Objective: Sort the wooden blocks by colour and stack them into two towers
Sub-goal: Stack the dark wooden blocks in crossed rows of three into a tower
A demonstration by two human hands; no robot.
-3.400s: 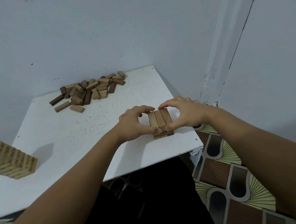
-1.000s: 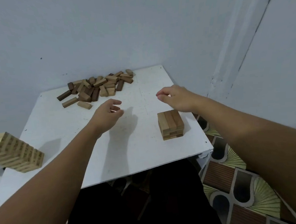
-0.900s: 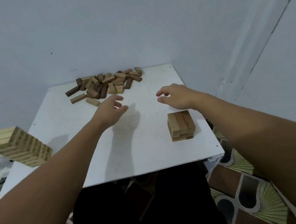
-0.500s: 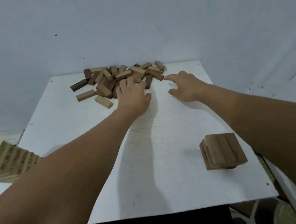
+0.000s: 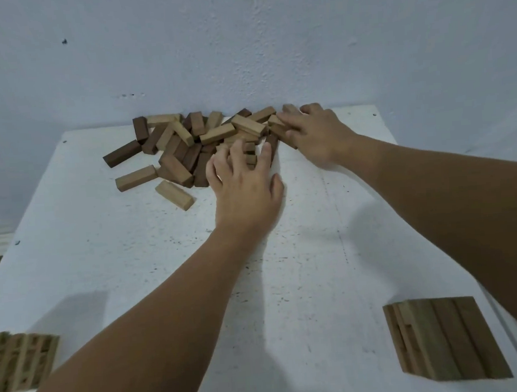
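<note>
A loose pile of light and dark wooden blocks (image 5: 187, 142) lies at the far edge of the white table (image 5: 134, 264), against the wall. My left hand (image 5: 244, 187) is spread flat over the pile's near right side, fingertips touching blocks. My right hand (image 5: 317, 131) rests on the pile's right end, fingers extended over several blocks. A short brown stack (image 5: 444, 339) stands at the near right of the table. A tall pale tower (image 5: 19, 362) shows at the near left edge, partly cut off.
The grey-blue wall (image 5: 242, 45) rises directly behind the pile. One pale block (image 5: 174, 195) and another (image 5: 135, 178) lie apart at the pile's near left. The table's right edge runs close beside the brown stack.
Both hands left the brown stack and reached forward to the pile; they now touch its blocks. The view has moved in closer over the table.
</note>
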